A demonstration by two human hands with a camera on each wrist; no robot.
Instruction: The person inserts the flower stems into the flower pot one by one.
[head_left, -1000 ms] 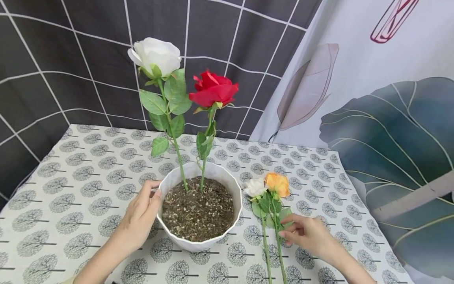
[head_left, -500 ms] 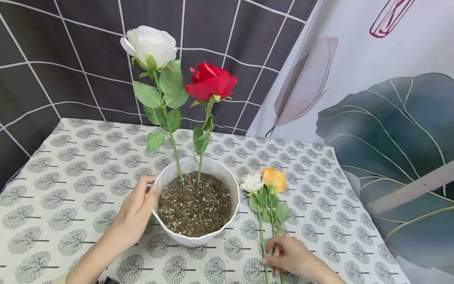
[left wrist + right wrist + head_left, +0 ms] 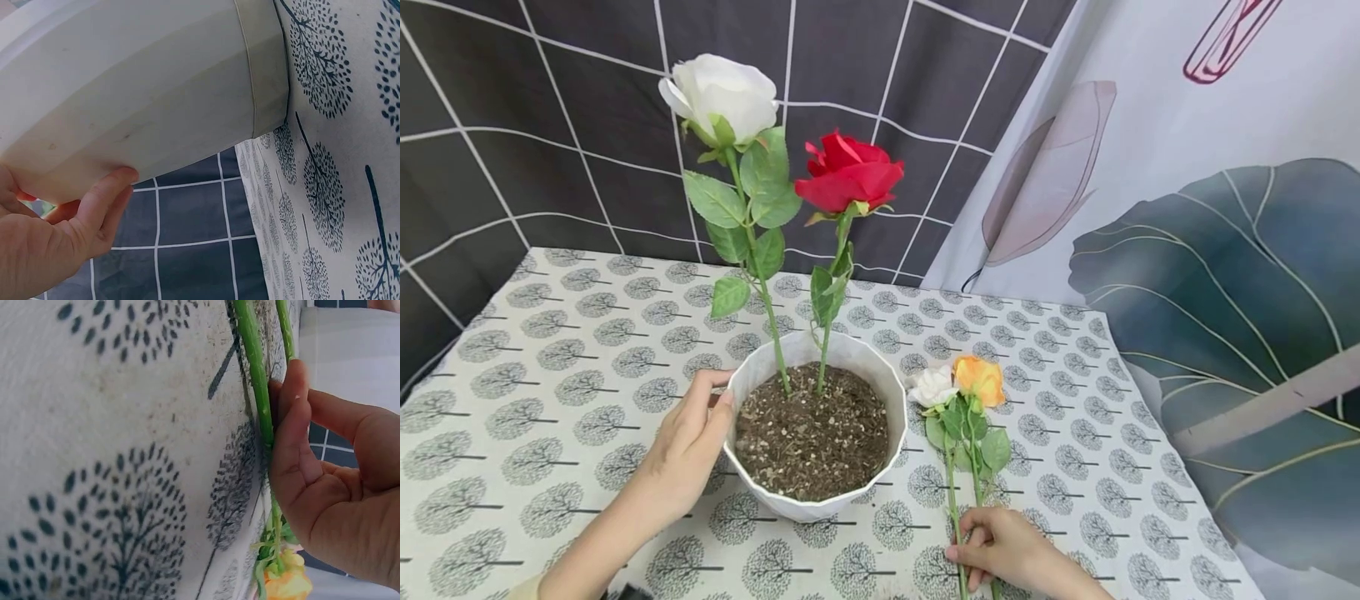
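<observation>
A white faceted flower pot (image 3: 808, 510) stands on the table, filled with dark soil (image 3: 812, 442). A tall white rose (image 3: 722, 100) and a red rose (image 3: 850, 175) stand upright in the soil. My left hand (image 3: 681, 446) holds the pot's left rim; in the left wrist view its fingers (image 3: 106, 194) lie against the pot wall. Right of the pot lie a smaller white rose (image 3: 934, 387) and an orange rose (image 3: 979, 381), side by side. My right hand (image 3: 1007, 550) pinches the smaller white rose's stem low down. Its fingers partly cover the orange rose's stem (image 3: 256, 375).
A tree-patterned cloth (image 3: 625, 358) covers the table. Behind it hangs a dark curtain with a white grid (image 3: 587, 108). To the right is a pale curtain with large leaf prints (image 3: 1225, 250).
My right hand has moved from the leaves of the loose roses down to their lower stems, and now pinches one. My left hand has stayed on the pot. The view shifted slightly.
</observation>
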